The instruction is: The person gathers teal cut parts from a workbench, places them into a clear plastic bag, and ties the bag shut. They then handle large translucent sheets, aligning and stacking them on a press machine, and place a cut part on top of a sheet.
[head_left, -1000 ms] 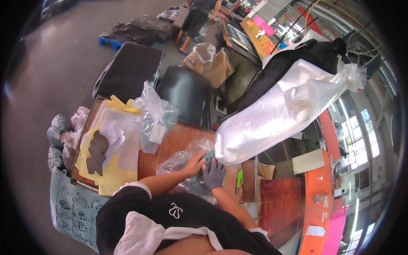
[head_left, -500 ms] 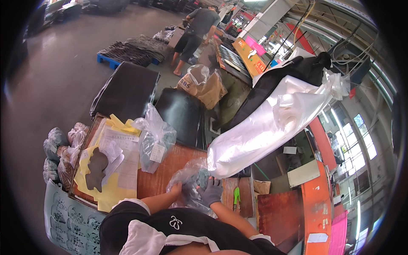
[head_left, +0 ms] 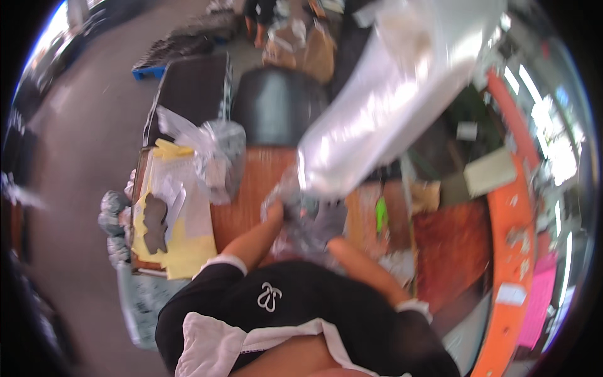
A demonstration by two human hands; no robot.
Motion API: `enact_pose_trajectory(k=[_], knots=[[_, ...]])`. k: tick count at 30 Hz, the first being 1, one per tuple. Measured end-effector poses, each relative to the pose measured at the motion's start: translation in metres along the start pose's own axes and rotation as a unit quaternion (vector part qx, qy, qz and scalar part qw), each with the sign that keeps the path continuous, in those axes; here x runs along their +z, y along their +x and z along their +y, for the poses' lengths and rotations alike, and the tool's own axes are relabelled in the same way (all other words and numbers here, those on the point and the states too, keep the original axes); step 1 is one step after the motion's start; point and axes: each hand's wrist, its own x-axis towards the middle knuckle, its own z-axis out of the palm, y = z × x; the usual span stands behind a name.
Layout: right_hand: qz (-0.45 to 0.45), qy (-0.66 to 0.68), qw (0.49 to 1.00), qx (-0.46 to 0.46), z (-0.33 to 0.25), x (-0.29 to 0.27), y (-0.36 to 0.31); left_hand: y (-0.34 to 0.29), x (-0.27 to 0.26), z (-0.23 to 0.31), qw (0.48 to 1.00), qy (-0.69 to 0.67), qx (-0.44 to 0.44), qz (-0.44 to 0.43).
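Observation:
A crumpled clear plastic bag [head_left: 298, 242] lies on the reddish-brown tabletop [head_left: 254, 176] in front of me, with something greenish inside that is too blurred to name. My bare left hand [head_left: 274, 212] is closed on the left side of this bag, its fingertips partly hidden by the film. On the bag's right side rests my right hand [head_left: 330, 218] in a grey glove, its fingers smeared by motion. Just beyond both hands hangs the lower end of a long, shiny white plastic-wrapped bundle [head_left: 361, 125].
Left on the table are yellow sheets [head_left: 191, 248], a dark flat cutout [head_left: 155, 221] and a knotted clear bag [head_left: 229, 157]. A bright green tool [head_left: 381, 215] lies right of my glove. Dark sheet stacks [head_left: 195, 94] stand beyond; an orange panel [head_left: 502, 320] edges the right.
My view has tilted down and turned, so the table and hands appear higher and the far person is mostly cut off. Both hands stay at the clear bag.

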Motion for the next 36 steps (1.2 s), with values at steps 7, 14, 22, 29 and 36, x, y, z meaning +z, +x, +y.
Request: enact_pose_trajectory(k=[7, 14, 22, 29, 36], knots=[[-0.012, 0.065, 0.997, 0.035, 0.054, 0.012, -0.004, -0.042, 0.004, 0.06, 0.971, -0.142, -0.156, -0.109], [-0.012, 0.125, 0.99, 0.064, 0.101, 0.016, -0.004, -0.074, 0.033, 0.082, 0.983, -0.008, -0.179, -0.045], [-0.078, 0.426, 0.88, 0.193, 0.215, 0.07, -0.02, -0.087, 0.071, 0.074, 0.995, 0.042, -0.086, -0.019], [-0.118, 0.558, 0.759, 0.315, 0.256, 0.092, -0.047, -0.108, 0.091, 0.08, 0.975, -0.057, -0.192, -0.095], [-0.215, 0.64, 0.639, 0.368, 0.259, 0.107, -0.052, -0.132, 0.039, 0.109, 0.954, 0.126, -0.094, -0.254]])
